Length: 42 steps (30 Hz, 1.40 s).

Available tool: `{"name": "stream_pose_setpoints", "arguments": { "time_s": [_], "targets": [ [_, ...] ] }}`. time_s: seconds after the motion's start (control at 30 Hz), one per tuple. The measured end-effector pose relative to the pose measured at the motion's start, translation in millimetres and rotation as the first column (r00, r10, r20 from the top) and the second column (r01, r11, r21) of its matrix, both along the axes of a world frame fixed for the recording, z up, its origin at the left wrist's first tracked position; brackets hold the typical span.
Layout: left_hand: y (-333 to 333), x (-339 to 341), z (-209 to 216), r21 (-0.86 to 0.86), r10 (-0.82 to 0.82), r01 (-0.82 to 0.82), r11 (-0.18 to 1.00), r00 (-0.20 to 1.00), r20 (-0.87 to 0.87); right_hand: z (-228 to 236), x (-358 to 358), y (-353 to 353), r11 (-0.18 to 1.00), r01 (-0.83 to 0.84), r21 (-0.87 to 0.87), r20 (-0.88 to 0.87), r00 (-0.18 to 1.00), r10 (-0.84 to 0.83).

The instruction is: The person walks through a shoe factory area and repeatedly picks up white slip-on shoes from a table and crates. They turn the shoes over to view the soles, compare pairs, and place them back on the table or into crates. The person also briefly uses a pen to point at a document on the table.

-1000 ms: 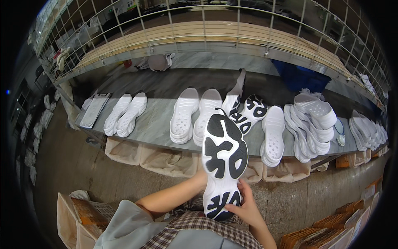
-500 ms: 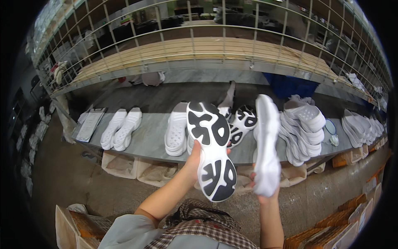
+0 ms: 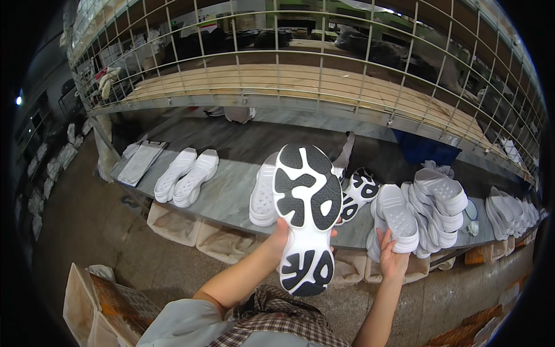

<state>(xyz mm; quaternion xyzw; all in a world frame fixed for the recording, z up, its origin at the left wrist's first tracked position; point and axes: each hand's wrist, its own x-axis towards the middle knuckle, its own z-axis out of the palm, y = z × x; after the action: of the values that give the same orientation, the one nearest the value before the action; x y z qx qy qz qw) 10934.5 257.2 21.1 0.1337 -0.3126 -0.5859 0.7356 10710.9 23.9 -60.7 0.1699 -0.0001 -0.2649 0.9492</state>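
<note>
- L hand (image 3: 277,243): closed round the narrow waist of a white foam shoe sole w/ glossy black tread pads (image 3: 307,231); thumb seen on one edge, fingertips on the other. Tread side is turned to the camera, sole held up clear of the tabletop, as it was 0.5 s ago.
- R hand (image 3: 392,260): set well apart from L; fingers laid on the near end of a plain white foam sole w/ a dimpled inner face (image 3: 399,215). Whether it's gripped or already let go can't be told.
- Main change: that plain sole was held up on edge 0.5 s ago; now it's been brought down, inner face up, overlapping another white sole (image 3: 374,242).
- Upshot (judged): only the L sole is now held aloft; the other is prob. down or nearly so.
- Just beyond, R side: leaning stack of white soles (image 3: 442,203), right beside the lowered one.
- Behind the L sole: more white soles (image 3: 262,199), partly hidden; a black-and-white tread-up sole (image 3: 362,186) is left lying btwn the hands.
- Farther L on the grey marbled tabletop (image 3: 231,179): pair of white soles (image 3: 196,178), then a clipboard w/ white sheets (image 3: 144,163).
</note>
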Motion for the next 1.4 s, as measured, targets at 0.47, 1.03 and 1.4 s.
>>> {"name": "stream_pose_setpoints", "arguments": {
  "time_s": [0.47,1.03,1.4],
  "targets": [
    [-92.0,-90.8,-12.7,0.17,0.243,-0.408,0.897,0.777,0.581,68.3,-9.4,137.3,-0.239,-0.823,-0.515,-0.01,0.285,-0.958],
    [-137.3,16.5,-83.6,-0.328,-0.11,-0.647,0.688,-0.539,0.835,88.1,-31.2,-50.0,0.143,-0.855,-0.499,-0.275,-0.001,-0.962],
    [-47.5,-47.1,-43.4,0.338,0.316,-0.319,0.885,0.946,0.066,52.3,40.6,103.1,0.392,-0.303,-0.869,-0.495,0.561,-0.663]
  ]
}}
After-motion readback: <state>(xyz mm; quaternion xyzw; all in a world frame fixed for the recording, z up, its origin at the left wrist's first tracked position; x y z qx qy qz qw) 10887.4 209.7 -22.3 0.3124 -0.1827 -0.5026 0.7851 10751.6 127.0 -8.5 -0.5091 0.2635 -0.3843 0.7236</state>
